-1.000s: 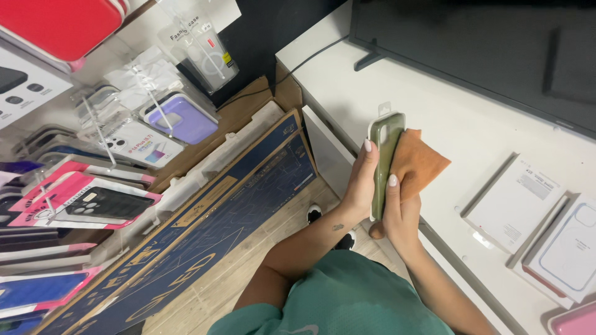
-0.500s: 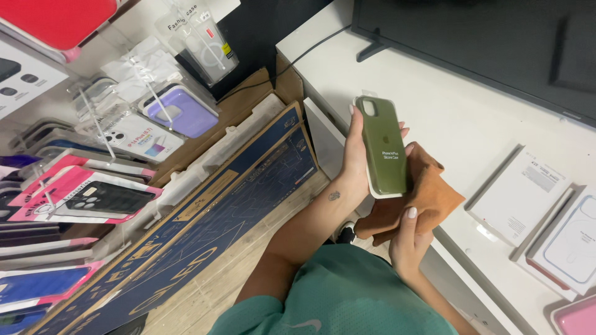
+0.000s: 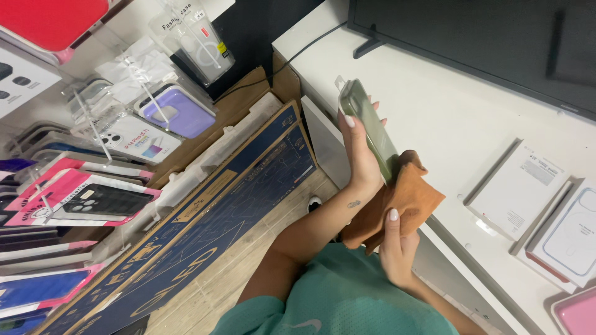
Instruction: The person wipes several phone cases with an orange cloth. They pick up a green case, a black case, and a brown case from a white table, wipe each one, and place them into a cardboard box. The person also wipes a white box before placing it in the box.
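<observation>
My left hand (image 3: 360, 162) holds an olive-green phone case (image 3: 371, 124) upright and nearly edge-on, above the edge of a white counter (image 3: 447, 111). My right hand (image 3: 397, 243) sits just below it and grips an orange-brown cloth (image 3: 415, 195). The cloth's upper edge touches the lower end of the case. A small tattoo shows on my left wrist. I wear a teal shirt.
A dark screen (image 3: 484, 37) stands at the back of the counter. White boxed items (image 3: 518, 189) and a pink case (image 3: 577, 313) lie at the right. A long blue cardboard box (image 3: 205, 229) leans on the wooden floor. Packaged phone cases (image 3: 124, 133) hang at the left.
The green case has turned from showing its back to nearly edge-on. My right hand with the cloth has dropped slightly below it.
</observation>
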